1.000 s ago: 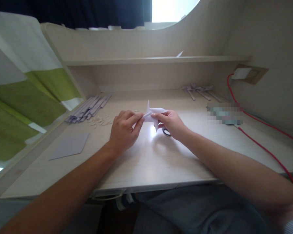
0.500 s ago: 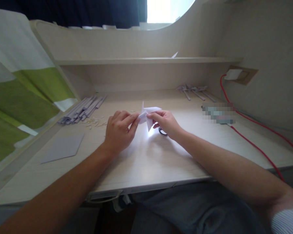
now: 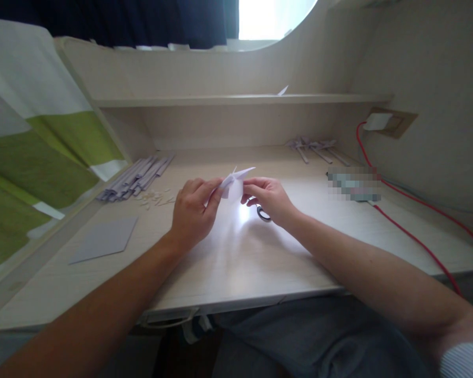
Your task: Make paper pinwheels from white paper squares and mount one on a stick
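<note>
A folded white paper pinwheel (image 3: 236, 181) is held above the desk, turned nearly edge-on. My left hand (image 3: 195, 207) pinches its left side between thumb and forefinger. At the pinwheel's right edge, my right hand (image 3: 268, 197) has its thumb and fingers drawn together, touching the paper. Below the right fingers a dark ring-shaped object (image 3: 264, 213) lies on the desk, partly covered by that hand.
Rolled paper sticks (image 3: 137, 178) lie in a pile at the left, beside small pale scraps (image 3: 155, 198) and a square paper sheet (image 3: 104, 240). Finished pinwheels on sticks (image 3: 311, 144) rest at the back right. A red cable (image 3: 413, 236) runs along the right side.
The pinwheel has turned from showing its spread blades to nearly edge-on. My right fingers have shifted from its centre to its right edge, while the left hand keeps its pinch.
</note>
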The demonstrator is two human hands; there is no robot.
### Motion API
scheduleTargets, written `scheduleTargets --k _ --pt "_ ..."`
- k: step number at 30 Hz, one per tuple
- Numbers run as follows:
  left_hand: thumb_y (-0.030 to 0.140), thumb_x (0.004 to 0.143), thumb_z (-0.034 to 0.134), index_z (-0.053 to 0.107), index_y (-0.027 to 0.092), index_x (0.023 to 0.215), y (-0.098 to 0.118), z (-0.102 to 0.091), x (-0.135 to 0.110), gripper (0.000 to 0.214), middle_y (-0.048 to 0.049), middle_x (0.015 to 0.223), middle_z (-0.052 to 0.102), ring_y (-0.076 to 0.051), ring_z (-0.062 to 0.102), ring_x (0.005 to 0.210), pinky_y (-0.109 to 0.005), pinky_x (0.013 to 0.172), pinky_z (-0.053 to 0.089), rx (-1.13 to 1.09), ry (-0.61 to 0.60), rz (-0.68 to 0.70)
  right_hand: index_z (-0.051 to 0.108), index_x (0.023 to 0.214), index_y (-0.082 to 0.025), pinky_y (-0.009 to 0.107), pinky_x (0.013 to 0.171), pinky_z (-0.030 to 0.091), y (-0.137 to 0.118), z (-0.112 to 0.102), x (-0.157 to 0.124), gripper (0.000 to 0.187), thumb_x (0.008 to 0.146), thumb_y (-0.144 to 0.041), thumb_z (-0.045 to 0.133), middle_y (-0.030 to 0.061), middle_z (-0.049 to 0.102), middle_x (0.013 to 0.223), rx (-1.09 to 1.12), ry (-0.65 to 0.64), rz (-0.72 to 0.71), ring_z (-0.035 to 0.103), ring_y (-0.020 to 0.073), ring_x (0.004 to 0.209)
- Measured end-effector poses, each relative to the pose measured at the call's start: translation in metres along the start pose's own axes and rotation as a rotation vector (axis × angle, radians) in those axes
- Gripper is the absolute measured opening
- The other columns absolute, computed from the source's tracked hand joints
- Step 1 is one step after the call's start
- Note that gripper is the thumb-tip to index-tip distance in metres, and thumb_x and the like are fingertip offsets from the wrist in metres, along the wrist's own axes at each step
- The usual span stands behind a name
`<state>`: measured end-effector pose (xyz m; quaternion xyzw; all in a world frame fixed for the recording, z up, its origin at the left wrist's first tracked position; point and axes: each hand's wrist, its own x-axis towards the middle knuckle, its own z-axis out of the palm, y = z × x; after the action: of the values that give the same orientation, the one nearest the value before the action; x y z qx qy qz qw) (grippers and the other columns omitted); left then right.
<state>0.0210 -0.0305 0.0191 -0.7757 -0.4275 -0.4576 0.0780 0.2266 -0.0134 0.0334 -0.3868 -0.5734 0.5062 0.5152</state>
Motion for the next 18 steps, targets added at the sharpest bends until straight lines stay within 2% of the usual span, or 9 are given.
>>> scheduleTargets --k 7,18 --pt "0.028 0.101 0.061 0.076 0.021 0.117 0.0009 0.0006 0.0018 0.023 -0.0061 0.095 0.071 -0.021 0.063 0.092 -0.034 0.083 0.049 -0.163 0.002 -0.032 0.076 0.083 -0.016 0.025 0.06 0.049 0.0 0.0018 -0.0004 0.021 0.073 -0.034 0.078 0.0004 0.069 0.067 -0.017 0.018 -0.026 0.062 0.0124 0.062" --pt "0.024 0.098 0.064 0.079 0.019 0.117 0.0034 -0.0012 0.003 0.025 -0.0054 0.092 0.068 -0.019 0.063 0.088 -0.033 0.079 0.048 -0.265 0.004 -0.087 0.072 0.081 -0.015 0.026 0.061 0.048 0.0038 -0.0004 0.0008 0.019 0.075 -0.033 0.075 0.0012 0.068 0.07 0.04 -0.064 -0.007 0.063 0.0131 0.064"
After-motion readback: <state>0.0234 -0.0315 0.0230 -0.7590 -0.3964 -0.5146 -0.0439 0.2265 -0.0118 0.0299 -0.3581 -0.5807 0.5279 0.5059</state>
